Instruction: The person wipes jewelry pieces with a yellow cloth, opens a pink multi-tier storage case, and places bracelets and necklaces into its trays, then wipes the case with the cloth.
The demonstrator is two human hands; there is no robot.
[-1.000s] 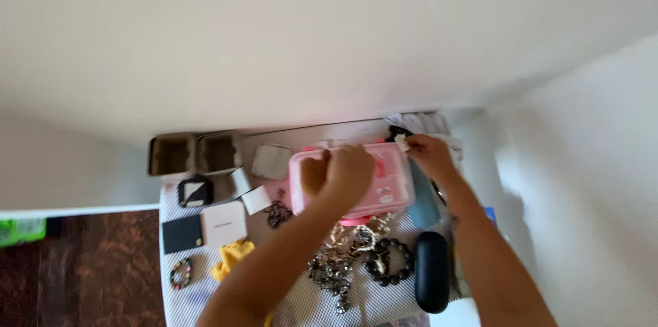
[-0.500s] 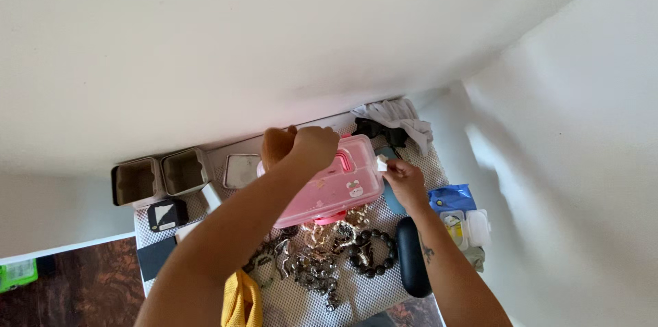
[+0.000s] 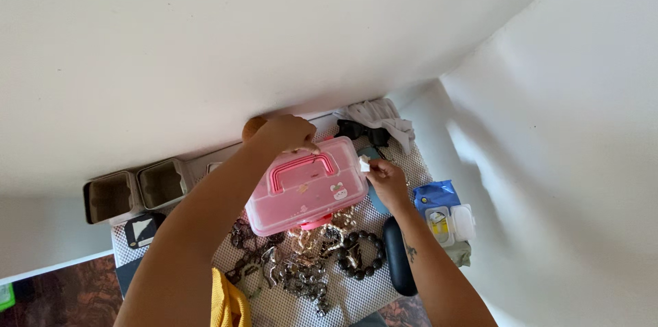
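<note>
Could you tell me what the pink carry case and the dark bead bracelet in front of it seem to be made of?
Pink case: probably glossy, translucent plastic; its lid looks see-through, with a moulded handle. Bead bracelet: dark round beads with a dull shine, perhaps wood or stone; unclear.

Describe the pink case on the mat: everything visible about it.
The pink case is a translucent, plastic-looking rectangular box with rounded corners, a darker pink carry handle lying flat on its lid, small cartoon stickers and a front clasp. The lid looks shut. It sits tilted on the mesh mat, partly over a pile of jewellery. The left hand rests at its far edge by the handle; the right hand, pinching a small white piece, is at its right end.
</note>
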